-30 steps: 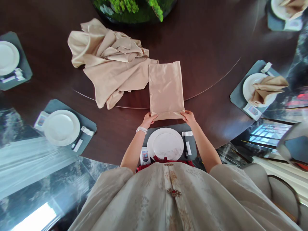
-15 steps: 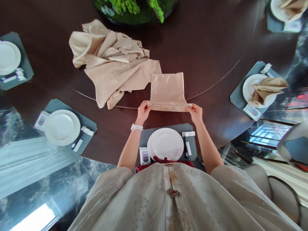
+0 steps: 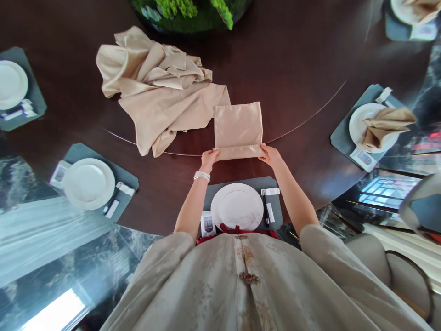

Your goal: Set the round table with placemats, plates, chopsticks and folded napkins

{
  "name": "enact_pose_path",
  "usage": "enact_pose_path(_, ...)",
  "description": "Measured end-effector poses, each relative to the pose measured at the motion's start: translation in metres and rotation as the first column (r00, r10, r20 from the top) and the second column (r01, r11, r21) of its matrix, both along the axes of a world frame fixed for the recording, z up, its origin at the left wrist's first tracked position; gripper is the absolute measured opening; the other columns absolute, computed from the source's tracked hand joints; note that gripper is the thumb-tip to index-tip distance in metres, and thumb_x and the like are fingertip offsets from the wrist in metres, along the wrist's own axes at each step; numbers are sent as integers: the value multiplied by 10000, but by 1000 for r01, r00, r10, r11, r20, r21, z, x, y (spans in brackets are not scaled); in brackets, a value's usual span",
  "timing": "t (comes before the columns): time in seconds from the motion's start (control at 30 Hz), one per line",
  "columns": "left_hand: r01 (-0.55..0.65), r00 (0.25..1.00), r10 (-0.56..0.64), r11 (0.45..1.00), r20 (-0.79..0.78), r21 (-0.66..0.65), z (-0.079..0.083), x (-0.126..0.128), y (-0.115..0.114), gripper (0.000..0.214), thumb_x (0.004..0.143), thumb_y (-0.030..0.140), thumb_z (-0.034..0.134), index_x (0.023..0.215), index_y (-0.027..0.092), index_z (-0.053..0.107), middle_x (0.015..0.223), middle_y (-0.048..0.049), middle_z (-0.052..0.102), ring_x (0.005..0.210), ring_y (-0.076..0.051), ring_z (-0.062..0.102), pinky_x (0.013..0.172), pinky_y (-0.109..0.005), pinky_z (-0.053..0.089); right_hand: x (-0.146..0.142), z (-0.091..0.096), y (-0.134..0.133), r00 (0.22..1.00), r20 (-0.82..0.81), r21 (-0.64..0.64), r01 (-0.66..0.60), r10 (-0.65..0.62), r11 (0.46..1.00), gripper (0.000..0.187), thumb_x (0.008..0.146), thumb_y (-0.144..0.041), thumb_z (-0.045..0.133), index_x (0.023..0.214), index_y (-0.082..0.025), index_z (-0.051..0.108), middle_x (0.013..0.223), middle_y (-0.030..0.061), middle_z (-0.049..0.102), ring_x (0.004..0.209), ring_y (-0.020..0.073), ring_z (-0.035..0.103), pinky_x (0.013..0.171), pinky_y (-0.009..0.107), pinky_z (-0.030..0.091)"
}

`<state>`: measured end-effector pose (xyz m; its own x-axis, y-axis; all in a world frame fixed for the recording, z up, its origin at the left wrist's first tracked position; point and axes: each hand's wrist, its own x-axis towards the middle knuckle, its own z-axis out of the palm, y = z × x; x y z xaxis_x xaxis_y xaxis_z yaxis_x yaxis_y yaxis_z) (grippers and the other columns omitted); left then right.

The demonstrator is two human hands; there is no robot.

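Note:
A beige satin napkin (image 3: 238, 124) lies on the dark wooden table, its near edge turned over into a narrow flat band. My left hand (image 3: 209, 159), with a white watch at the wrist, pinches the left end of that band. At the band's right end, my right hand (image 3: 270, 154) is closed on the fabric. Just beyond and to the left, a heap of crumpled beige napkins (image 3: 161, 87) touches or nearly touches the napkin's far left corner. Between my forearms sits a white plate (image 3: 236, 206) on a grey placemat (image 3: 257, 182).
Black chopsticks (image 3: 265, 208) lie right of the near plate. Another plate (image 3: 89, 184) is at the left. At the right, a folded napkin (image 3: 386, 126) rests on a plate. A green planted bowl (image 3: 193, 23) stands at the far side, and grey chairs (image 3: 409, 276) are at lower right.
Both hands have moved inward along the near edge. The turned-over edge now lies flatter and narrower in width, with its ends lined up with the napkin's sides.

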<state>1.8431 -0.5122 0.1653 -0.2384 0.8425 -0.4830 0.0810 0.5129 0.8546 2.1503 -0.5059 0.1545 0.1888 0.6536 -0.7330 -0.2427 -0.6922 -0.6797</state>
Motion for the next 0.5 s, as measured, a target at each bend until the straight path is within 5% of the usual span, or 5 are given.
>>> enact_pose_path(0.17, -54, 982, 109, 945, 155, -324, 6, 4, 35, 232, 692, 300, 787, 782, 152, 633, 680, -31, 616, 588, -138, 604, 552, -251, 476, -15, 10, 23, 970, 242, -67, 56, -38, 996, 273, 771, -336, 806, 711, -193, 582, 552, -45, 554, 499, 84, 531, 460, 195, 448)
enact_pose_path(0.37, -14, 996, 39, 957, 80, -289, 3, 5, 40, 295, 734, 358, 807, 704, 157, 592, 627, -30, 600, 507, -111, 571, 513, -234, 432, -20, 14, 21, 910, 414, -22, 1, 8, 1000, 341, 767, -340, 805, 596, -191, 550, 479, -53, 463, 422, 68, 459, 394, 184, 405)
enact_pose_path(0.5, -52, 996, 68, 962, 54, -268, 2, 0, 38, 303, 720, 378, 803, 707, 162, 591, 684, -29, 617, 567, -115, 594, 576, -253, 482, -18, 14, 23, 936, 351, -43, -9, 24, 999, 373, 721, -364, 842, 619, -199, 524, 519, -47, 489, 496, 84, 515, 442, 185, 428)
